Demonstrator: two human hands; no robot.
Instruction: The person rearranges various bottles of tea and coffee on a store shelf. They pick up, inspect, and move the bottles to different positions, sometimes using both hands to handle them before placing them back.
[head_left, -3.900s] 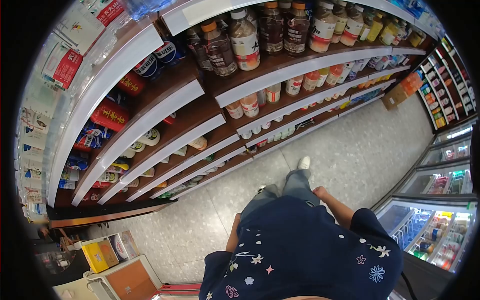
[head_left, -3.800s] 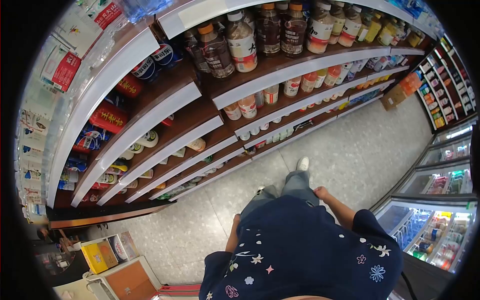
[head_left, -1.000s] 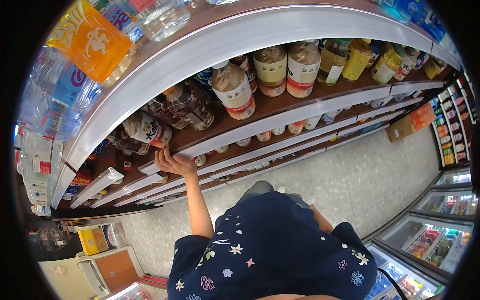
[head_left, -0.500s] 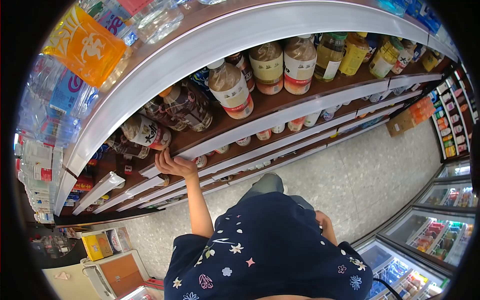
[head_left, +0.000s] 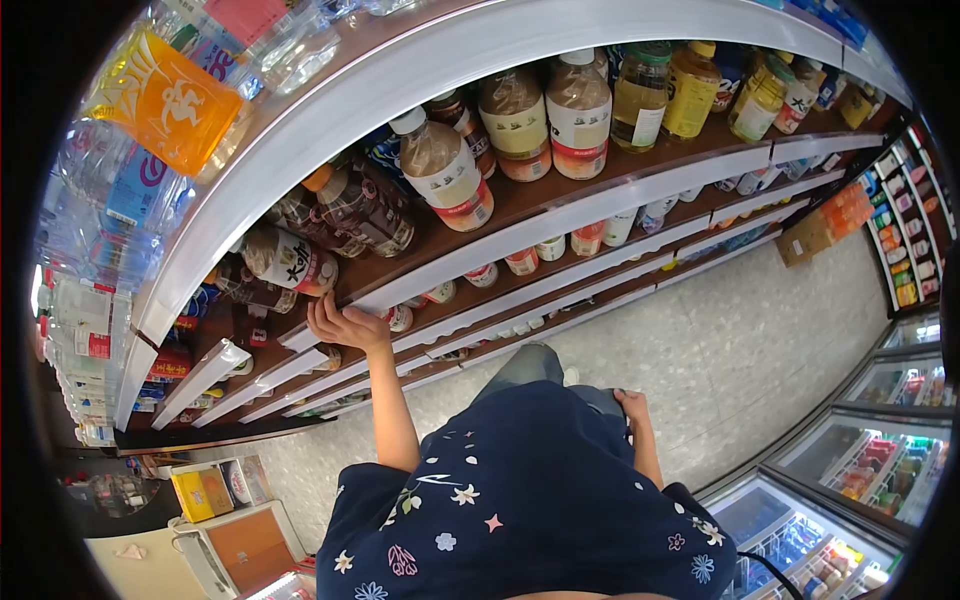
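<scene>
My left hand (head_left: 345, 325) is at the front edge of a brown shelf with a white price rail (head_left: 420, 285). Its fingers are partly stretched, with the tips right at the base of a brown drink bottle (head_left: 290, 260) that has a white and red label and leans on the shelf. Dark-labelled bottles (head_left: 365, 215) stand just beside it, one with an orange cap. Further right is a white-capped bottle (head_left: 446, 175) with a cream and red label. My right hand (head_left: 632, 405) rests low by my thigh, fingers loosely extended and holding nothing visible.
Clear bottles in packs (head_left: 115, 215) and an orange pack (head_left: 175, 95) sit on the upper shelf. Lower shelves hold more bottles and cups (head_left: 522, 261). Cardboard boxes (head_left: 808, 240) stand on the grey floor (head_left: 700, 320). Glass-topped freezers (head_left: 850, 470) line the right side.
The view has shifted slightly, so the shelf bottles sit a little further left. My right hand has come forward beside my thigh. My left hand stays at the shelf edge.
</scene>
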